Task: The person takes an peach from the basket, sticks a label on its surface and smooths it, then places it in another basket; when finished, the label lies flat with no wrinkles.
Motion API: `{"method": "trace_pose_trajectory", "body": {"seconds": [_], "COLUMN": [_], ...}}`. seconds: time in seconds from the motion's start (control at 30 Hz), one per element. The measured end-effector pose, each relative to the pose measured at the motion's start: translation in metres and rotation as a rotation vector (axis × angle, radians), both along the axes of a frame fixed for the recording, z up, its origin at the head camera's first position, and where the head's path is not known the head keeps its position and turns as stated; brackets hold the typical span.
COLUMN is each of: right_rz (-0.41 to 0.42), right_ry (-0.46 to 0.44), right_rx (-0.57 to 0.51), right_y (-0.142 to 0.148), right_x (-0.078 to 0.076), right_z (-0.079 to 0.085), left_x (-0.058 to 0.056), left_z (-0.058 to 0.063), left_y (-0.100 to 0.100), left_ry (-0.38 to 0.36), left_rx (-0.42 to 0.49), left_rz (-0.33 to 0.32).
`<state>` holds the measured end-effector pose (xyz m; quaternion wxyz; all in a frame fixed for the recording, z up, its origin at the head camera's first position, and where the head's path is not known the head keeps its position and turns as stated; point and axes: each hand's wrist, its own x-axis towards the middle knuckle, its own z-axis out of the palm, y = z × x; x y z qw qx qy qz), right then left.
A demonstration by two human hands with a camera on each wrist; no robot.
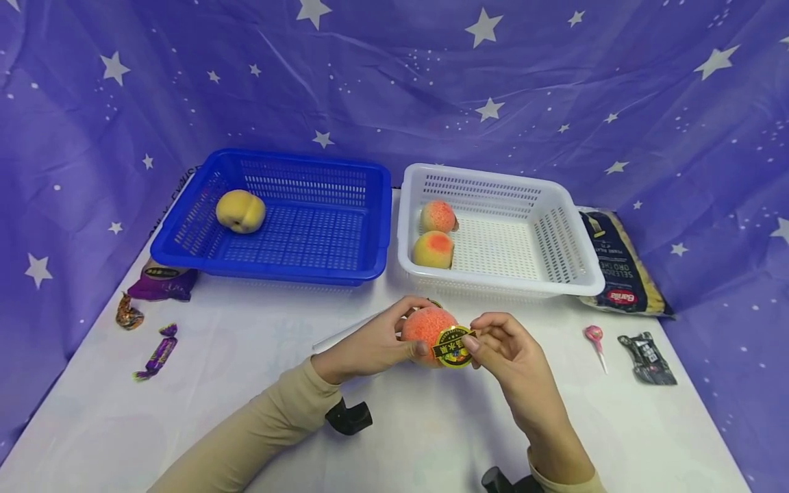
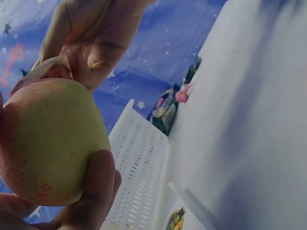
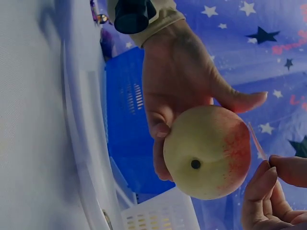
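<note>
In the head view my left hand (image 1: 379, 342) holds a pinkish-red and yellow peach (image 1: 425, 323) above the table, fingers and thumb curled round its side. My right hand (image 1: 514, 363) pinches a round black-and-gold sticker (image 1: 453, 348) by its right edge, over the front of the peach. Seen edge-on in the right wrist view, the sticker (image 3: 258, 143) slants beside the red side of the peach (image 3: 206, 153). Behind the left hand lies a white sheet (image 1: 339, 334), mostly hidden; the left wrist view shows another gold sticker (image 2: 176, 219) near it.
A blue basket (image 1: 296, 270) with one yellow peach (image 1: 241, 211) stands at the back left. Right of it, a white basket (image 1: 505, 277) holds two peaches. Wrapped candies (image 1: 157, 352) lie on the left; a lollipop (image 1: 594, 334), black packet (image 1: 647, 358) and pasta bag (image 1: 622, 267) on the right.
</note>
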<state>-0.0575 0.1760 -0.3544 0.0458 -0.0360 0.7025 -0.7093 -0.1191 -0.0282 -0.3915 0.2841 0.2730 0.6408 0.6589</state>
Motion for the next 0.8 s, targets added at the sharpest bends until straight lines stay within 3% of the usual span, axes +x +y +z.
{"method": "trace_pose_trajectory", "body": {"seconds": [0.17, 0.43, 0.53, 0.7, 0.8], "right_rz": [-0.009, -0.052, -0.088, -0.143, -0.142], "right_ry": [0.007, 0.024, 0.027, 0.049, 0.108], "right_rx": [0.029, 0.083, 0.152, 0.268, 0.344], "right_y": [-0.001, -0.006, -0.009, -0.012, -0.018], "right_x": [-0.001, 0.000, 0.002, 0.005, 0.007], "right_z": [-0.002, -0.005, -0.005, -0.006, 0.001], "left_x": [0.000, 0.006, 0.007, 0.007, 0.004], "left_z": [-0.004, 0.019, 0.021, 0.022, 0.012], "left_y": [0.002, -0.001, -0.002, -0.003, -0.002], "left_ry": [0.007, 0.001, -0.022, -0.053, -0.037], "left_rx": [-0.002, 0.013, 0.017, 0.013, -0.022], "left_rz": [-0.033, -0.046, -0.051, -0.081, -0.094]}}
